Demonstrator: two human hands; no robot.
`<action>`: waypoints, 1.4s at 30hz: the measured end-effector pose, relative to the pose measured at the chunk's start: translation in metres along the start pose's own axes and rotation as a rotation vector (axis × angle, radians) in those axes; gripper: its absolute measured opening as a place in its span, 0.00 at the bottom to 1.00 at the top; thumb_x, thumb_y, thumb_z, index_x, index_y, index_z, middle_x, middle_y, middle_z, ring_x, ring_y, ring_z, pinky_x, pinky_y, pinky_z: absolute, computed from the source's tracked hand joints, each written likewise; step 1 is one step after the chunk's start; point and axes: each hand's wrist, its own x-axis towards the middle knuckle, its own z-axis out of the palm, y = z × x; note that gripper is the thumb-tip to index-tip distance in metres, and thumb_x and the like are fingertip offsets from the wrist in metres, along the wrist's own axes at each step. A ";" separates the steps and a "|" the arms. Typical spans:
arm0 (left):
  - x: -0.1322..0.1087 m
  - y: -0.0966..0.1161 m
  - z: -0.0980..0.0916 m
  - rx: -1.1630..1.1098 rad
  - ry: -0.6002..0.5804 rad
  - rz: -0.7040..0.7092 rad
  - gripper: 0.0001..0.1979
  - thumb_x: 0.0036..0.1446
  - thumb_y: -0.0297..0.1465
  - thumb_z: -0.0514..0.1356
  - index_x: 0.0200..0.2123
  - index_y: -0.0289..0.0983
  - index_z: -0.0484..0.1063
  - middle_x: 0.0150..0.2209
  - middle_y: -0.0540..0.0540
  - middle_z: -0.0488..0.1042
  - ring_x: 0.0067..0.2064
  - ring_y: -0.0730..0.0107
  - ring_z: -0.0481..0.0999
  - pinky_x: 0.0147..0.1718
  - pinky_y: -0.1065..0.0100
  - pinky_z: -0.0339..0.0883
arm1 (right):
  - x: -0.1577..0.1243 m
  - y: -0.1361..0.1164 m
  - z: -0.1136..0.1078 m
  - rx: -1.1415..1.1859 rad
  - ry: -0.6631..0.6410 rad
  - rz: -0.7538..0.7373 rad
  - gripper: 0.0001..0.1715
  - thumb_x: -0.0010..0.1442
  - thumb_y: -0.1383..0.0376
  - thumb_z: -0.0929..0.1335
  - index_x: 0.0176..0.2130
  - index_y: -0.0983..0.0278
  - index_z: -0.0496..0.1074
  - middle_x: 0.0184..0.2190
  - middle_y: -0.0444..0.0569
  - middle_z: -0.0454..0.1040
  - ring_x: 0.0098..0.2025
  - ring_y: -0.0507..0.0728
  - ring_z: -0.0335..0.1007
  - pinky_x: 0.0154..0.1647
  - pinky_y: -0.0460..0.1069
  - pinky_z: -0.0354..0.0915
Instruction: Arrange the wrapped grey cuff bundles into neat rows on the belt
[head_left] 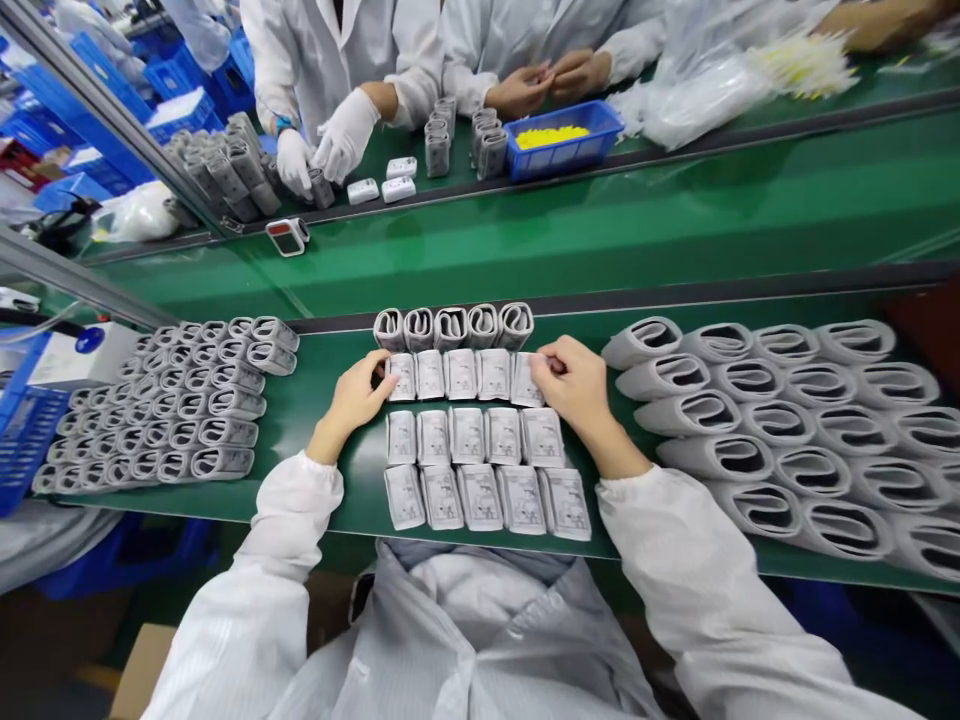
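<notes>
Several rolled grey fabric cuffs, which look like blood-pressure cuffs, stand in short rows in front of me. My left hand (361,392) holds the left end of one row, thumb and fingers closed against its end cuff (402,376). At the other end of that row, my right hand (574,382) has curled fingers pressed on another rolled cuff (526,380). Printed faces point up on this row and on two nearer rows, including a nearer cuff (480,497). Behind my hands, a further row shows its coiled ends, such as one cuff (451,327).
Tight stacks of small rolled cuffs (169,405) stand at left; larger, looser rolls (780,415) fill the right. Across the green conveyor belt (600,225), co-workers handle parts near a blue bin (564,150) of yellow pieces. A small white device (288,237) sits at the ledge.
</notes>
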 end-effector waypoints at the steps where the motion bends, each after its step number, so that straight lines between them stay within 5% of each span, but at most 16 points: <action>1: -0.002 -0.003 0.004 -0.086 -0.004 0.005 0.27 0.75 0.50 0.59 0.68 0.41 0.74 0.54 0.41 0.87 0.53 0.53 0.87 0.55 0.57 0.79 | -0.001 0.000 0.001 -0.007 0.022 -0.002 0.15 0.68 0.58 0.71 0.29 0.57 0.71 0.25 0.43 0.62 0.28 0.57 0.60 0.32 0.55 0.57; 5: -0.005 -0.012 0.015 -0.420 -0.003 0.043 0.29 0.77 0.50 0.60 0.70 0.40 0.71 0.59 0.36 0.86 0.56 0.54 0.88 0.55 0.57 0.81 | -0.004 0.004 0.003 -0.035 0.083 0.059 0.12 0.65 0.60 0.71 0.29 0.56 0.70 0.24 0.43 0.63 0.28 0.57 0.60 0.33 0.55 0.58; 9: -0.002 -0.015 0.018 -0.509 0.056 0.056 0.25 0.74 0.43 0.61 0.69 0.40 0.77 0.64 0.36 0.84 0.56 0.55 0.87 0.55 0.57 0.82 | -0.004 0.009 0.002 -0.039 0.080 0.085 0.12 0.64 0.59 0.71 0.29 0.56 0.71 0.24 0.42 0.63 0.28 0.57 0.60 0.34 0.54 0.59; 16: 0.002 -0.015 0.023 -0.647 0.110 0.030 0.17 0.65 0.40 0.68 0.54 0.40 0.79 0.48 0.43 0.86 0.46 0.63 0.87 0.43 0.66 0.80 | -0.007 0.008 -0.002 -0.011 0.007 0.032 0.14 0.67 0.57 0.72 0.30 0.57 0.72 0.25 0.42 0.65 0.28 0.57 0.61 0.33 0.54 0.60; 22: 0.003 -0.010 0.022 -0.642 0.071 0.009 0.20 0.68 0.42 0.67 0.58 0.41 0.76 0.49 0.42 0.86 0.47 0.63 0.87 0.44 0.66 0.81 | -0.009 0.008 -0.004 -0.006 -0.002 0.018 0.13 0.68 0.58 0.72 0.31 0.56 0.73 0.25 0.42 0.66 0.28 0.57 0.62 0.34 0.54 0.61; 27: 0.000 -0.009 0.025 -0.603 0.151 0.045 0.17 0.67 0.43 0.69 0.54 0.41 0.78 0.42 0.46 0.84 0.39 0.67 0.83 0.38 0.69 0.77 | -0.010 0.008 -0.004 -0.026 0.007 0.023 0.13 0.68 0.58 0.72 0.31 0.56 0.73 0.25 0.42 0.66 0.28 0.57 0.63 0.34 0.55 0.61; 37: -0.002 -0.008 0.031 -0.535 0.228 0.036 0.17 0.69 0.41 0.66 0.56 0.41 0.78 0.44 0.46 0.85 0.39 0.68 0.83 0.39 0.67 0.76 | -0.012 0.011 -0.003 -0.050 0.026 0.015 0.12 0.69 0.59 0.72 0.32 0.56 0.72 0.26 0.43 0.64 0.29 0.58 0.62 0.35 0.56 0.63; 42: 0.000 -0.007 0.030 -0.547 0.207 0.016 0.17 0.69 0.43 0.66 0.56 0.42 0.77 0.44 0.45 0.85 0.41 0.65 0.84 0.40 0.66 0.77 | -0.010 0.009 -0.005 -0.094 0.009 0.082 0.18 0.71 0.52 0.71 0.31 0.54 0.70 0.26 0.46 0.65 0.30 0.61 0.63 0.36 0.59 0.65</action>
